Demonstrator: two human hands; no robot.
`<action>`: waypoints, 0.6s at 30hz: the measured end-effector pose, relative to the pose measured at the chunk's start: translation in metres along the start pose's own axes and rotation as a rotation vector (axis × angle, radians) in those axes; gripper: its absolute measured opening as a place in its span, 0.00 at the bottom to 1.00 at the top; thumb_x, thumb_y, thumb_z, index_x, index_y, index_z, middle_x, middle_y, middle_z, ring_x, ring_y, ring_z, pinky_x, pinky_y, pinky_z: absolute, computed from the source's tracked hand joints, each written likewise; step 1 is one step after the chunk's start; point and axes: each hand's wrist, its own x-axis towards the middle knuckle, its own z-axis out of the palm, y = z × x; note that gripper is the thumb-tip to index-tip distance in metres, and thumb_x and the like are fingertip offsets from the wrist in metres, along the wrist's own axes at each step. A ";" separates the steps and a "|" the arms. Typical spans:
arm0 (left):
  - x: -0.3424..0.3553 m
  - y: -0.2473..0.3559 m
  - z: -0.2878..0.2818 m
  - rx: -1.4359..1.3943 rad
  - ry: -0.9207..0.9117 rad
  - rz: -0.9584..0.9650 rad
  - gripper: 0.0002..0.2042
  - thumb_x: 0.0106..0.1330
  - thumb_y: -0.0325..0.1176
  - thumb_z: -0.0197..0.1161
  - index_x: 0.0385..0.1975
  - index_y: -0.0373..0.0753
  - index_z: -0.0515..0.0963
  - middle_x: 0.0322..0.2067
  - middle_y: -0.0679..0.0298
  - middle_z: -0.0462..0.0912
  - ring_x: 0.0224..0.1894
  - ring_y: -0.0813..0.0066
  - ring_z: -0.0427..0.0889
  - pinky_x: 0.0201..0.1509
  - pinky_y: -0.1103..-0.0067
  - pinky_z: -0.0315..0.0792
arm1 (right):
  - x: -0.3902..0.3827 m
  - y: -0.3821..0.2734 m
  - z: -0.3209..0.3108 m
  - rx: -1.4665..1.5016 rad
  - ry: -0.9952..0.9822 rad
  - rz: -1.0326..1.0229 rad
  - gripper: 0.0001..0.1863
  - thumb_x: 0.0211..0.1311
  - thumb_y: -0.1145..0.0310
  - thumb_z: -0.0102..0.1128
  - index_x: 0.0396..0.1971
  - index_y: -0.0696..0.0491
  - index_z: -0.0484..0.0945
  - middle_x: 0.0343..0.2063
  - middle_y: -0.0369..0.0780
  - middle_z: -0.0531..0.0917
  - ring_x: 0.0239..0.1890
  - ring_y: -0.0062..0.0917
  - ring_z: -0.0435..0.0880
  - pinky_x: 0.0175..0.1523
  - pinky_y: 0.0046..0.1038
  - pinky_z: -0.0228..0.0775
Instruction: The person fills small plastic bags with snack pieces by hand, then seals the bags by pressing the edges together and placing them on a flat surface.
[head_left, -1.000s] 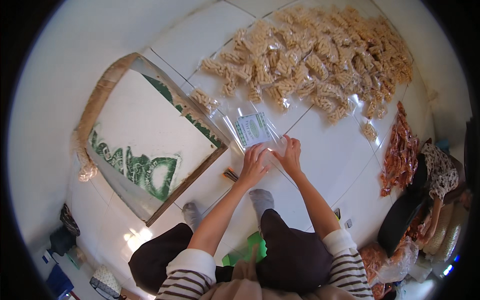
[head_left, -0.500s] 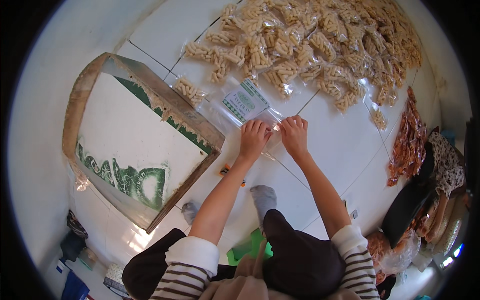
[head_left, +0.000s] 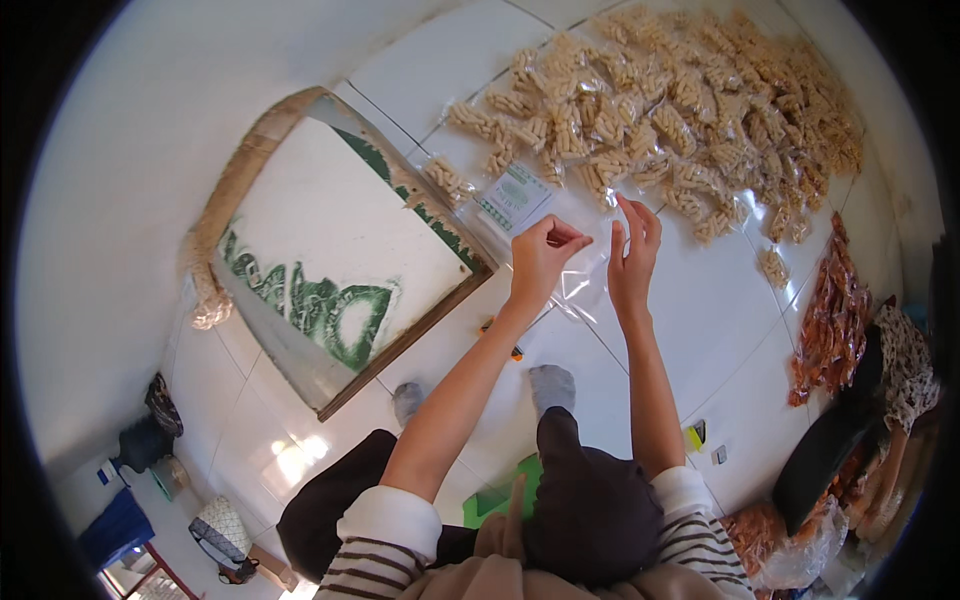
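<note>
A clear plastic bag with a white and green paper label (head_left: 515, 197) lies flat on the tiles in front of me. Over its near end, my left hand (head_left: 542, 262) is closed in a pinch, thumb pressed against the fingers. Glossy clear plastic shows just beside and below the fingertips, but what the pinch holds cannot be made out. To the right, my right hand (head_left: 630, 265) is raised with its fingers stretched and apart, holding nothing. A small bag of pale stick snacks (head_left: 447, 180) rests at the label's left.
A wooden-framed screen (head_left: 330, 250) with green smears stands to the left. Many bagged snacks (head_left: 680, 120) are heaped at the far right, reddish packets (head_left: 832, 315) beyond. A green stool (head_left: 500, 495) is under me; a small yellow-green object (head_left: 696, 434) lies at right.
Both hands were together on the clear bag; now they are apart, the right one opened and lifted off. The whole view has shifted, with the scene sitting further right.
</note>
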 end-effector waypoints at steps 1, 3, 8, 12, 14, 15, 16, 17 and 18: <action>0.003 0.018 -0.005 0.015 0.014 0.009 0.06 0.53 0.29 0.67 0.24 0.33 0.78 0.22 0.64 0.81 0.25 0.83 0.77 0.31 0.85 0.71 | 0.008 -0.013 -0.008 0.037 0.022 -0.023 0.18 0.61 0.72 0.50 0.52 0.50 0.69 0.46 0.44 0.70 0.52 0.37 0.66 0.57 0.36 0.57; -0.001 0.047 -0.013 -0.026 0.045 0.063 0.06 0.55 0.29 0.65 0.24 0.32 0.78 0.23 0.64 0.81 0.25 0.83 0.77 0.31 0.85 0.71 | 0.012 -0.038 -0.025 0.104 0.026 -0.065 0.18 0.60 0.72 0.50 0.51 0.51 0.69 0.47 0.45 0.70 0.52 0.38 0.66 0.57 0.36 0.57; 0.001 0.131 -0.029 0.005 0.045 0.433 0.08 0.64 0.31 0.54 0.29 0.31 0.75 0.28 0.62 0.81 0.30 0.79 0.78 0.34 0.83 0.71 | 0.036 -0.118 -0.069 0.099 0.090 -0.309 0.25 0.52 0.79 0.54 0.53 0.54 0.66 0.48 0.46 0.71 0.51 0.42 0.69 0.55 0.37 0.61; -0.024 0.186 -0.052 0.336 0.167 0.813 0.13 0.69 0.38 0.47 0.38 0.33 0.68 0.35 0.57 0.77 0.39 0.71 0.79 0.43 0.81 0.72 | 0.046 -0.173 -0.108 0.176 0.127 -0.251 0.23 0.51 0.80 0.55 0.50 0.54 0.67 0.45 0.46 0.74 0.46 0.40 0.72 0.50 0.35 0.64; -0.046 0.204 -0.073 0.061 0.093 0.612 0.15 0.70 0.42 0.44 0.39 0.33 0.66 0.36 0.55 0.76 0.41 0.67 0.79 0.44 0.78 0.73 | 0.047 -0.198 -0.125 0.220 0.071 -0.163 0.18 0.52 0.79 0.55 0.45 0.55 0.70 0.42 0.45 0.76 0.43 0.39 0.74 0.47 0.34 0.65; -0.056 0.213 -0.078 -0.093 0.036 0.515 0.17 0.70 0.44 0.42 0.40 0.34 0.66 0.37 0.54 0.75 0.42 0.65 0.79 0.45 0.76 0.74 | 0.052 -0.201 -0.135 0.189 0.081 -0.212 0.15 0.53 0.78 0.55 0.43 0.56 0.72 0.40 0.45 0.77 0.42 0.38 0.75 0.47 0.33 0.66; -0.076 0.225 -0.089 -0.280 0.069 0.496 0.19 0.70 0.47 0.41 0.38 0.33 0.65 0.36 0.55 0.75 0.42 0.62 0.80 0.45 0.75 0.75 | 0.053 -0.205 -0.140 0.174 0.080 -0.257 0.12 0.53 0.77 0.55 0.40 0.56 0.73 0.38 0.45 0.77 0.41 0.37 0.76 0.46 0.32 0.66; -0.093 0.236 -0.099 -0.468 0.098 0.474 0.21 0.70 0.49 0.39 0.37 0.33 0.65 0.35 0.55 0.74 0.42 0.60 0.80 0.45 0.73 0.75 | 0.056 -0.210 -0.145 0.159 0.079 -0.303 0.10 0.54 0.76 0.55 0.38 0.57 0.74 0.36 0.45 0.78 0.40 0.36 0.76 0.45 0.31 0.67; -0.102 0.234 -0.117 -0.473 0.124 0.445 0.21 0.70 0.50 0.39 0.36 0.33 0.65 0.35 0.55 0.74 0.41 0.60 0.80 0.44 0.73 0.76 | 0.054 -0.223 -0.141 0.207 0.108 -0.324 0.09 0.54 0.76 0.54 0.36 0.57 0.75 0.35 0.44 0.79 0.40 0.35 0.77 0.45 0.31 0.67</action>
